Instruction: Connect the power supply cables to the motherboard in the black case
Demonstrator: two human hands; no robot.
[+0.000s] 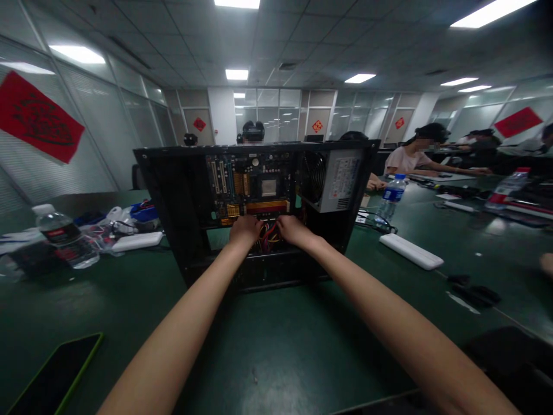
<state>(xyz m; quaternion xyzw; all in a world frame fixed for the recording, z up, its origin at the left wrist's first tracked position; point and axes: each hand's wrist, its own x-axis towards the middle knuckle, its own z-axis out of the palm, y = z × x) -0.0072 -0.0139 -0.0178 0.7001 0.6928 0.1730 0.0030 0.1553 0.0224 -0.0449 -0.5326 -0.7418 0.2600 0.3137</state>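
A black computer case [173, 219] stands on the green table with its open side toward me. Inside it are a motherboard [270, 187] and, at the upper right, a silver power supply [341, 181] with a black fan grille. My left hand [245, 229] and my right hand [294, 229] both reach into the lower part of the case, just below the motherboard. Between them runs a bundle of red, yellow and black power cables [270, 235]. Both hands are closed on these cables; the fingertips are partly hidden.
To the left lie a water bottle [64, 239], a white power bank [137, 241] and a phone [58, 374]. On the right are a blue-capped bottle [392, 195], another white power bank [410, 251] and small black pieces [474, 290]. A co-worker [415, 155] sits beyond.
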